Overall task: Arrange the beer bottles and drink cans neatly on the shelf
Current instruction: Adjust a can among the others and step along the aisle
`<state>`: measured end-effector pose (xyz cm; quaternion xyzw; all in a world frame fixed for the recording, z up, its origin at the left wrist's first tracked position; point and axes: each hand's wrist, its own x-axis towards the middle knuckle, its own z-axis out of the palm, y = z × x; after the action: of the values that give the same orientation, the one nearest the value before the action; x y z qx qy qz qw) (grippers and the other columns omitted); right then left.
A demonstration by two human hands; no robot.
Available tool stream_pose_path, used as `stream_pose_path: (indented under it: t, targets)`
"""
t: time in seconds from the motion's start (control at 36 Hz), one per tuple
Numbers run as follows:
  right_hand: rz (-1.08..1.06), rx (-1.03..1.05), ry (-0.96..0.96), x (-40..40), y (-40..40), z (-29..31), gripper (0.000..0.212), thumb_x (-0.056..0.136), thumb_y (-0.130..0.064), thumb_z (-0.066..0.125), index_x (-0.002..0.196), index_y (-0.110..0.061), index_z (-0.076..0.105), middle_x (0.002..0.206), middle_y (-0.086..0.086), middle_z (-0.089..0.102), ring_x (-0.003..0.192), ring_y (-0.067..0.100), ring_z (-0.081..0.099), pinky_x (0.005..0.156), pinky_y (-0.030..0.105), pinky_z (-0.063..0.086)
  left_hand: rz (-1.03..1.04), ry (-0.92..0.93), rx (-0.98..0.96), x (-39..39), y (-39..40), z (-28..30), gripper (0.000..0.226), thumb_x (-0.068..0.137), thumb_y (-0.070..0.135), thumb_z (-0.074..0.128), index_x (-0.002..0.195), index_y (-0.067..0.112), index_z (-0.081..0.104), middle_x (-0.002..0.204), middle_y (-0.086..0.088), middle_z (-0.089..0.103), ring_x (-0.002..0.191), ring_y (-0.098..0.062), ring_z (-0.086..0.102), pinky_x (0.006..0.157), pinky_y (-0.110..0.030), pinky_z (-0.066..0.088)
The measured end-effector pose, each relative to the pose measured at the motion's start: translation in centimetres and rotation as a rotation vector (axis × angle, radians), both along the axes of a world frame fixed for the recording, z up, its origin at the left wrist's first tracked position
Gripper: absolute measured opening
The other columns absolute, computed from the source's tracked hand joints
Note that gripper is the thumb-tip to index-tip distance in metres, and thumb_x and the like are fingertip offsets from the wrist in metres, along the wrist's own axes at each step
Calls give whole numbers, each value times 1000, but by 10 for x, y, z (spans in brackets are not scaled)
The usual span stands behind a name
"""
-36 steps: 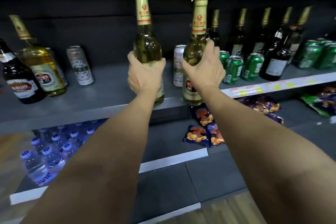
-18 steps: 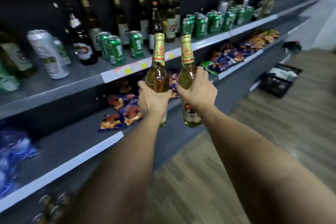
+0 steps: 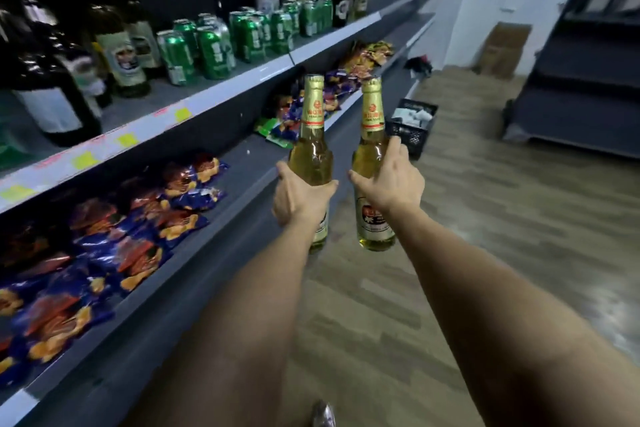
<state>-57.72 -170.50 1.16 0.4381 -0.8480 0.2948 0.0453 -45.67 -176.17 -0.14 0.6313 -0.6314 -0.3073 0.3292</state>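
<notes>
While both arms reach forward, left hand (image 3: 299, 194) gripping upright left bottle (image 3: 311, 152), right hand (image 3: 393, 184) gripping right bottle (image 3: 372, 149)

Glossy clear glass bottles (image 3: 311, 163) — gold foil necks — wood-look floor (image 3: 485, 218)

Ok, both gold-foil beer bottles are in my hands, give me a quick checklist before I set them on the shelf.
1. Left hand grips left bottle: ok.
2. Right hand grips right bottle: ok.
3. Both bottles upright: ok.
4. Bottles apart, not clinking: ok.
5. Free spot on the drinks shelf among green cans: cannot tell.
6. Bottles over the shelf: not ok, they hang over the floor.
</notes>
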Motion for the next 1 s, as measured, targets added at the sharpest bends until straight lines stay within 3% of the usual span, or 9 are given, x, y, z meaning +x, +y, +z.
stream_pose_path:
  t: [0.08,0.22,0.44,0.72,0.89,1.0]
  targets:
    - [-59,2,-3,-41,-30,4,74,78,-56,68,126,-10,35,122,8,50,106,34,59,72,37,41,-43,26,15,-44,-38,1,89,67,50,81,135,16,34,121,-10,62,109,-33,60,72,-34,38]
    - [-116,12,-12,-110,-78,11,69,77,-56,68,118,-11,36,120,9,50,106,34,58,72,37,41,-93,28,-3,-116,-96,11,87,69,48,81,134,14,33,120,-13,62,108,-34,60,71,-35,40]
    - [-147,40,-4,-230,-149,14,67,79,-55,66,118,-11,35,122,9,50,104,34,59,72,36,41,-161,-33,-46,-233,-179,7,92,70,48,80,140,16,30,126,-11,59,111,-33,58,83,-38,46]
    - [-38,41,16,-406,-254,20,63,79,-54,67,113,-12,35,119,9,51,102,34,59,71,36,38,-35,41,-15,-403,-274,7,89,68,46,82,137,17,34,126,-10,60,113,-33,58,87,-41,47]
    - [29,-1,35,-500,-328,41,61,79,-52,67,113,-12,36,114,7,50,99,33,59,67,35,36,30,26,-34,-489,-335,24,87,66,49,83,132,16,37,121,-9,62,106,-33,61,79,-39,49]
    - [50,-26,50,-545,-381,50,60,79,-52,67,109,-12,36,112,8,51,95,35,59,65,35,35,46,-13,-31,-528,-379,34,84,67,50,82,129,19,36,117,-5,63,103,-31,62,69,-34,43]
